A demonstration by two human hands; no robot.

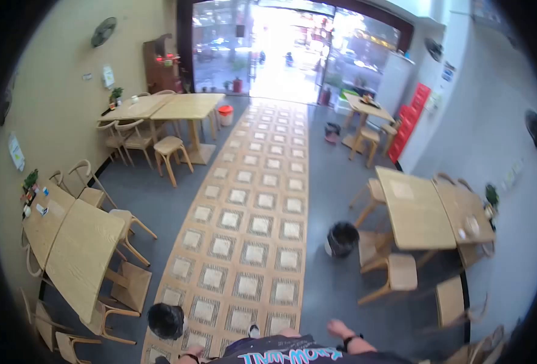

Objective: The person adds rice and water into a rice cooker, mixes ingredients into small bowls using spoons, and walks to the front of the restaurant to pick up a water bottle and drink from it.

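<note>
My right hand (339, 329) hangs low in front of my body, with a dark band at the wrist. It is small and blurred, so its fingers do not show clearly; no object can be made out in it. At the lower edge, my left hand (194, 350) is only partly visible, also with a dark band at the wrist, and its fingers are hidden. A black-lined trash bin (166, 321) stands on the floor nearest to my left hand. My dark shirt (292, 352) with bright lettering fills the bottom edge.
A patterned tile walkway (244, 230) runs to a bright glass doorway (285, 57). Wooden tables (83, 255) with chairs and stools line the left; another table (414, 209) stands right. A second black-lined bin (342, 239) and a stool (402, 272) border the walkway's right side.
</note>
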